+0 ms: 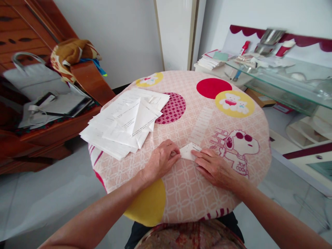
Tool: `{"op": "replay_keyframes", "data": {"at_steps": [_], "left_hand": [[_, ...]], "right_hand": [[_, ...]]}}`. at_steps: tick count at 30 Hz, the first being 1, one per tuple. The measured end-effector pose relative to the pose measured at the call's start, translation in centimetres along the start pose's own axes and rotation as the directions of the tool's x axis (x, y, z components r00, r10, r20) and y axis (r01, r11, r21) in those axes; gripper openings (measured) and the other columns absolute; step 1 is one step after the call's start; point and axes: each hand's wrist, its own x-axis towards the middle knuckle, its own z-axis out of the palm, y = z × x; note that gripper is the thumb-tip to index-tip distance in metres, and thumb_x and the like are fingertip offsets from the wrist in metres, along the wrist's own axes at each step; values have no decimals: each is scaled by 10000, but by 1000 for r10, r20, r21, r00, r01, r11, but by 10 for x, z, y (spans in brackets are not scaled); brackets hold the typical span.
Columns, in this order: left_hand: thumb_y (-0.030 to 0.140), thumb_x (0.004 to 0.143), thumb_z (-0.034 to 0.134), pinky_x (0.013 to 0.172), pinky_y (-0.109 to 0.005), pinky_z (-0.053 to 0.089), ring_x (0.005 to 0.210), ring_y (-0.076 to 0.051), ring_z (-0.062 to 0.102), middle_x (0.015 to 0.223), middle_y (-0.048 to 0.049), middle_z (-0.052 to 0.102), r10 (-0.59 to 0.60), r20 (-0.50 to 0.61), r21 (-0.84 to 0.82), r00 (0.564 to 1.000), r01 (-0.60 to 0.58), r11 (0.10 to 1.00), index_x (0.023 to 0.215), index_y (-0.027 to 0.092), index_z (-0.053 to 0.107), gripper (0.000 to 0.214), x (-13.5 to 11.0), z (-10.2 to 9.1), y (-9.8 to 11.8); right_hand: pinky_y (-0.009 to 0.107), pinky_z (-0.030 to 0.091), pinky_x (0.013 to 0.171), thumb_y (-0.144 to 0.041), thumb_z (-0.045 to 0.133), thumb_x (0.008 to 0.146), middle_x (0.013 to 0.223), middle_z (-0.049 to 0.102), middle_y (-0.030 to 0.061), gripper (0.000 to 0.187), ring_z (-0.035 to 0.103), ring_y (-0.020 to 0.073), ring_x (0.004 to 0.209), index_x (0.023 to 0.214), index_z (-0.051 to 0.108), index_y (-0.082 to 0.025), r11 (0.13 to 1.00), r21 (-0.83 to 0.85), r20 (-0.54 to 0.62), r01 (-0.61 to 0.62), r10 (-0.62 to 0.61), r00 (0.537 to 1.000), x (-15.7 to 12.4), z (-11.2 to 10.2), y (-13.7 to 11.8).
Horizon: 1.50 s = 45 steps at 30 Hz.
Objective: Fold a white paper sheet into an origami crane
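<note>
A small folded white paper (190, 151) lies on the round table (181, 186), which is covered with a pink cartoon-print cloth. My left hand (161, 159) rests with curled fingers pinching the paper's left edge. My right hand (213, 166) lies flat on the cloth, its fingers stretched out and pressing the paper's right lower edge. A loose pile of white printed sheets (124, 122) sits on the table's left part, away from both hands.
A wooden bench (52, 131) at the left carries a grey bag (33, 77), papers and a patterned cloth bundle (72, 52). A glass shelf (282, 81) with bottles, a metal cup and stacked papers stands at the right. Grey tiled floor surrounds the table.
</note>
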Motion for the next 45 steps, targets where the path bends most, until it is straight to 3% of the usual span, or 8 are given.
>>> {"op": "replay_keyframes", "data": {"at_steps": [4,11,24,31,40,45], "left_hand": [[163,842,649,708,-285,459,769,-151,567,860,-28,598,-65,56,0,996,65,998,821,161,637,23,7,0,-2],[161,879,598,713,-291,442,790,-160,566,884,-42,589,-80,76,22,994,79,997,793,150,621,90,6,0,-6],[156,863,626,690,-283,434,746,-145,566,867,-32,583,-111,110,128,988,96,987,738,148,620,125,12,2,-5],[130,839,637,677,-268,428,735,-136,560,842,-27,577,-114,120,129,986,99,987,709,143,608,134,15,1,-4],[127,826,621,676,-275,427,720,-136,557,826,-23,575,-117,116,140,986,101,985,690,154,588,142,15,2,-5],[113,806,616,703,-292,464,773,-162,565,876,-34,585,-60,42,158,997,52,986,787,162,587,60,12,6,-4]], "right_hand": [[488,521,948,-165,473,965,1294,635,156,176,589,280,1093,954,647,-139,1000,-16,6,-1,1,1000,0,1,0],[493,516,952,-171,471,964,1295,633,153,179,585,280,1090,979,648,-145,1000,13,7,-17,17,1000,-1,1,0],[456,483,958,-219,490,982,1322,620,155,370,563,290,1152,1326,570,-107,995,-100,29,17,-15,999,0,7,-1],[435,474,871,-272,539,968,1262,631,146,342,570,282,1037,1278,608,-148,988,-152,31,-22,27,999,5,9,-6],[437,469,873,-261,514,976,1287,614,155,343,549,286,1047,1279,601,-127,985,-173,37,-19,26,999,5,9,-7],[436,470,866,-253,516,973,1259,625,153,330,550,278,1016,1258,609,-115,984,-177,37,-28,35,999,6,9,-8]]}}
